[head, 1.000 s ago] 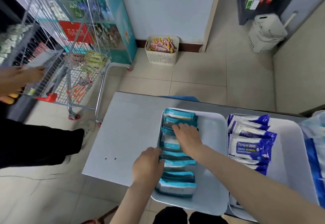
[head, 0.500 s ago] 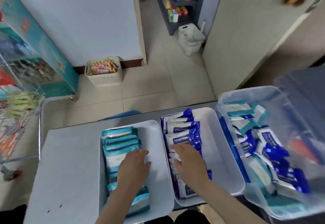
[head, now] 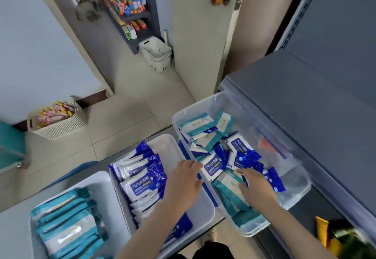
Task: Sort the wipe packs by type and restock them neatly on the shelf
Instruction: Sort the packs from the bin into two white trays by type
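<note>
Looked roughly half done: found teal packs (head: 67, 224) filed in 1 white tray (head: 98, 175), blue packs (head: 142, 183) in a 2nd tray (head: 203, 208). Saw a loose mix (head: 215, 165) left unsorted in the clear bin (head: 177, 116); no shelf stocking visible. Noted left hand (head: 183, 183) at the bin edge, fingers spread, empty; right hand (head: 256, 187) down among bin packs, fingers extended, grip unclear. Tray fronts cut off.

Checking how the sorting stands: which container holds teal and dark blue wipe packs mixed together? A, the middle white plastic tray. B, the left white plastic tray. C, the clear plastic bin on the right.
C: the clear plastic bin holds teal wipe packs jumbled with dark blue wipe packs; the left white tray shows only teal, the middle white tray only blue.
</note>
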